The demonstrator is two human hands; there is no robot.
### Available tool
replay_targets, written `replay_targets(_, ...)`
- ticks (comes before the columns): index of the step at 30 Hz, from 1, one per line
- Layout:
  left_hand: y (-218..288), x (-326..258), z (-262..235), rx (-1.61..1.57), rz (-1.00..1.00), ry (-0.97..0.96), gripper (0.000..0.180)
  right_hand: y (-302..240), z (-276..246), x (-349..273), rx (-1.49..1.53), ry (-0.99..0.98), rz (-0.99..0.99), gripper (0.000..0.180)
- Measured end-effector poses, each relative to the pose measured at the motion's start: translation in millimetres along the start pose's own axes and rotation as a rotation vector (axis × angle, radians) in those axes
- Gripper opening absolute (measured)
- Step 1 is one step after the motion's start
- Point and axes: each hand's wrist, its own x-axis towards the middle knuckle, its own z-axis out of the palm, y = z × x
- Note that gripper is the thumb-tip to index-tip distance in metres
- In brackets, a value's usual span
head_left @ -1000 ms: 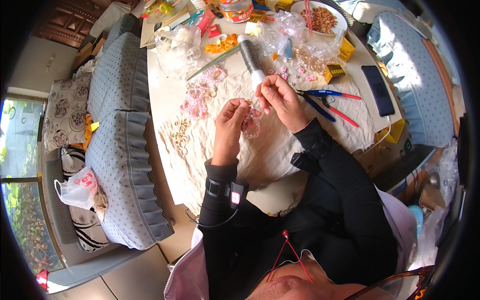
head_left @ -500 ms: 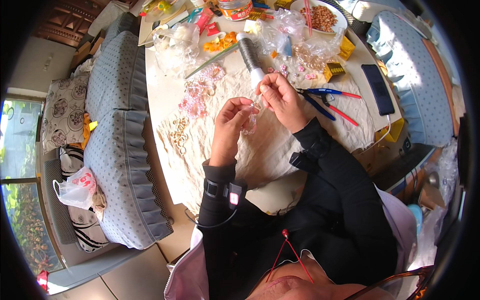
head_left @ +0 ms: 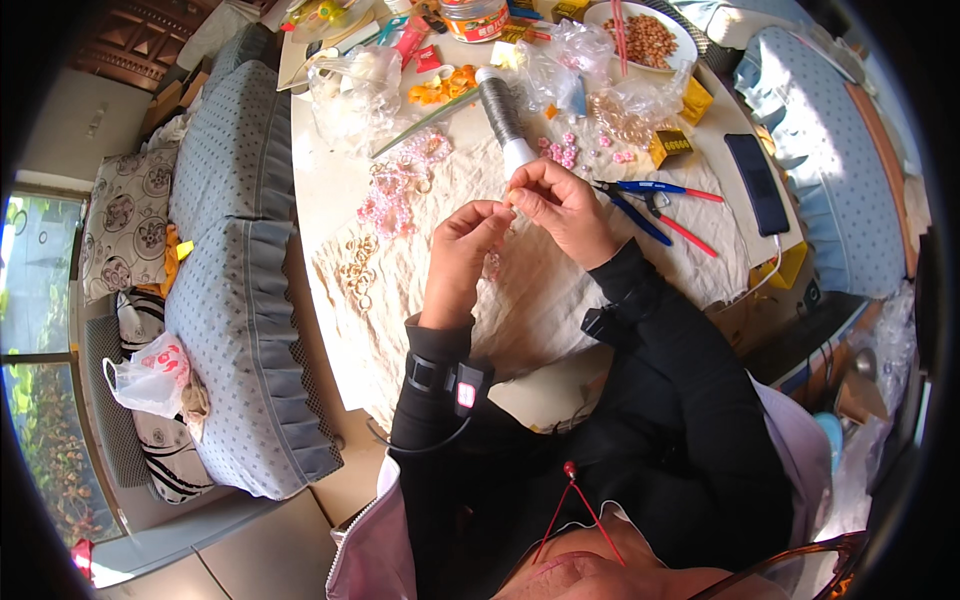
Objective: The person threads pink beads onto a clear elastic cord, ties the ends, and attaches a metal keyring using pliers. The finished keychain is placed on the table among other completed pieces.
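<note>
The fingers of the right hand [head_left: 566, 208] are pinched narrow on a small pale bead [head_left: 509, 199], held up close to the fingers of the left hand [head_left: 462, 250]. The left fingers are curled in tight as well, their tips almost meeting the right ones; a short strand of pink beads [head_left: 493, 264] hangs just under them, though whether the left fingers actually grip it cannot be told. Both hands hover over a crumpled cream cloth [head_left: 560, 300] spread on the desk [head_left: 320, 190].

Just beyond the right fingers lies a spool of grey wire [head_left: 499, 108], with loose pink beads [head_left: 560, 150] beside it. To the right of the right hand lie blue-handled pliers [head_left: 650, 187] and red-handled pliers [head_left: 672, 224], and farther right a dark phone [head_left: 757, 183]. Left of the left fingers sit a heap of pink bead chain [head_left: 390, 190] and a scatter of gold rings [head_left: 357, 272]. On the left wrist is a black strap with a small device [head_left: 468, 385].
</note>
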Motion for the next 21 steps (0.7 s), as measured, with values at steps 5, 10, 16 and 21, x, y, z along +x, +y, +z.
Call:
replay_targets(5,-0.9,1.4,-6.0,0.034,-0.018,-0.055,0.014,-7.0,-4.0,-0.9,0.092,-0.122,0.168,0.013)
replay_targets(10,-3.5,5.0,-9.2,0.073,-0.001,-0.090,0.014,-9.2,-2.8,-1.3,0.075,-0.175,0.176,0.012)
replay_targets(16,-4.4,3.3,-10.1,0.001,0.014,-0.097,0.010,-7.6,5.0,-1.9,-0.343,-0.100,-0.118,0.009)
replay_targets(21,-6.0,3.9,-10.1,-0.022,0.052,-0.107,0.011,-8.0,5.1,0.2,-0.588,-0.050,-0.298,0.006)
